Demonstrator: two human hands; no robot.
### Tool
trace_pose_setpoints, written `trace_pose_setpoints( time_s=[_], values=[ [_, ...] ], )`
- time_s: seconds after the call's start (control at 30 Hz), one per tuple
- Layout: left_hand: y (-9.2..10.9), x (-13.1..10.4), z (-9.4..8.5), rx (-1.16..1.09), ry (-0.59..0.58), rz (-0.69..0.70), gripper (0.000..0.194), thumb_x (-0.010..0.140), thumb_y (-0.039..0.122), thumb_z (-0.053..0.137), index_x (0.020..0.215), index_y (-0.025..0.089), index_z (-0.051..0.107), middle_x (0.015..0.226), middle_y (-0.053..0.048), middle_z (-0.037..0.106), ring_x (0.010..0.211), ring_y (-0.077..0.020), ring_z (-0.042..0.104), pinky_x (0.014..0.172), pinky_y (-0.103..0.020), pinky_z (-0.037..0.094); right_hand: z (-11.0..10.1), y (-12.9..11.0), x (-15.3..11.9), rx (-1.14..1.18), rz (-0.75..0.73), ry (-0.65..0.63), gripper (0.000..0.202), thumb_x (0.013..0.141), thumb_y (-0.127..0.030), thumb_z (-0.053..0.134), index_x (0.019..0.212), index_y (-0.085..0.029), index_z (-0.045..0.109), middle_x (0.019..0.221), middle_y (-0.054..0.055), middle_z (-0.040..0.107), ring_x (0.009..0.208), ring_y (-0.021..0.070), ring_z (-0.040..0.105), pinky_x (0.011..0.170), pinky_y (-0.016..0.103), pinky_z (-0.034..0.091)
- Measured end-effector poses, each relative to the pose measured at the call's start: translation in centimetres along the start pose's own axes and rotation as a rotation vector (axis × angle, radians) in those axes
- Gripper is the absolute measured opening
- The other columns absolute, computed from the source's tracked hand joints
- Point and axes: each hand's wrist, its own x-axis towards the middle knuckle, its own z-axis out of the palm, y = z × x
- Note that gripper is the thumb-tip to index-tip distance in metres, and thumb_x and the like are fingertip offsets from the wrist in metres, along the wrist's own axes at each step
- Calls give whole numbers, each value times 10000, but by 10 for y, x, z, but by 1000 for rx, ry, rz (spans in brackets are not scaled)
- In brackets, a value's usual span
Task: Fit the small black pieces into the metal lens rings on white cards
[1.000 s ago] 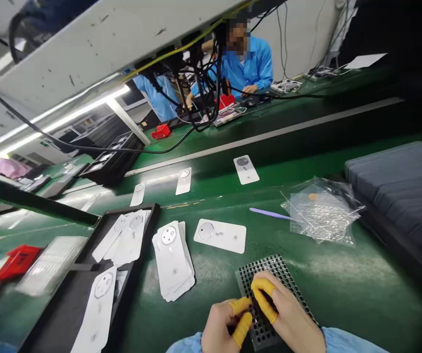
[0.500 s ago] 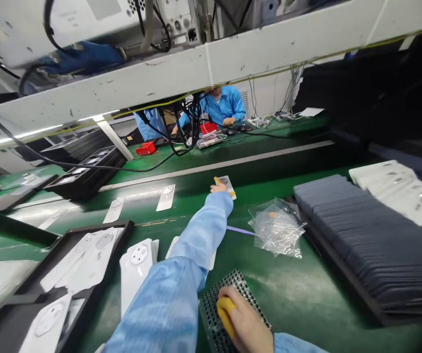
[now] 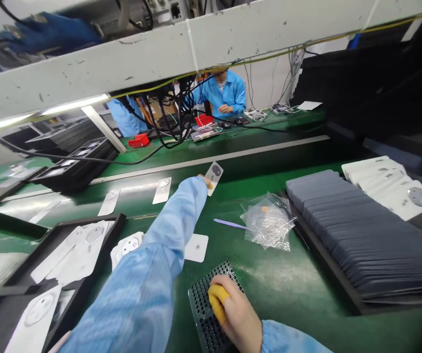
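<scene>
My left hand (image 3: 208,182) is stretched far forward over the green belt, mostly hidden by its blue sleeve. Its fingers, one with a yellow finger cot, close on the lower left edge of a white phone back cover (image 3: 216,171) with a round dark camera area. Nearer to me, my right hand (image 3: 235,309) is curled over a black plate full of small holes (image 3: 211,314), gripping it; yellow cots cover its digits. Just beyond the plate a white cover (image 3: 197,247) lies flat, partly under my left sleeve. A purple stick-like tool (image 3: 230,224) lies beside a clear plastic bag (image 3: 269,223).
At right, a black tray holds a long row of dark grey panels (image 3: 358,235), with white covers (image 3: 390,186) behind. At left stands a black tray (image 3: 96,279) with white covers. Two covers (image 3: 162,190) lie along the belt. Cables (image 3: 166,117) hang ahead; a co-worker (image 3: 229,93) sits beyond.
The cover under my left hand has turned and slid slightly left, and the hand now sits at its lower left edge. My right hand keeps its hold. The view has shifted a little.
</scene>
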Motion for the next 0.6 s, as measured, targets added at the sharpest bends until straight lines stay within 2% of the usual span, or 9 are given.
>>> trace_pose_setpoints(
  time_s=[0.1,0.17,0.23,0.3,0.4,0.5,0.6],
  values=[
    [-28,-37,-19,-226,-148,-34,333,898,245,582,1204,120,544,1156,-122,618,966,-222,641,803,-399,554,-11,-4,4,-2,1,62,182,924,-139,462,1082,-169,547,1005,96,611,925,156,626,800,254,561],
    [-62,-83,-20,-365,-244,-52,396,865,160,600,1247,111,506,1115,-141,660,903,-235,681,756,-383,575,-22,-8,10,-32,18,140,202,910,-139,495,1097,-178,559,1006,90,620,920,156,636,793,251,566],
    [-97,-142,-8,-518,-321,-64,527,820,190,654,1304,161,448,1121,-132,678,863,-257,703,724,-394,589,-32,-11,17,-89,16,223,247,883,-125,538,1122,-184,565,1010,87,629,926,166,642,812,270,568],
    [-127,-203,12,-874,-358,-3,670,726,278,758,1309,195,439,1190,-139,655,931,-304,693,759,-420,589,-38,-11,23,-163,-26,268,325,845,-98,589,1155,-191,566,1017,84,640,961,186,639,890,326,551],
    [-151,-272,37,-1049,-327,19,578,759,367,726,1275,224,509,1162,-114,673,962,-292,684,803,-398,584,-41,-10,23,-209,-80,233,404,832,-88,604,1217,-194,545,1047,88,652,991,206,633,992,425,494],
    [-159,-301,49,-942,-305,-6,485,815,392,661,1256,216,560,1075,-100,695,948,-270,673,844,-388,566,-41,-14,16,-195,-67,150,410,874,-102,531,1269,-210,509,1086,90,657,976,210,640,1026,499,449],
    [-165,-307,53,-842,-251,3,463,819,407,649,1234,211,589,1058,-92,685,1000,-271,644,925,-395,525,-42,-23,11,-193,-39,105,412,901,-147,480,1303,-236,479,1089,76,668,947,210,656,1039,525,428]
  ],
)
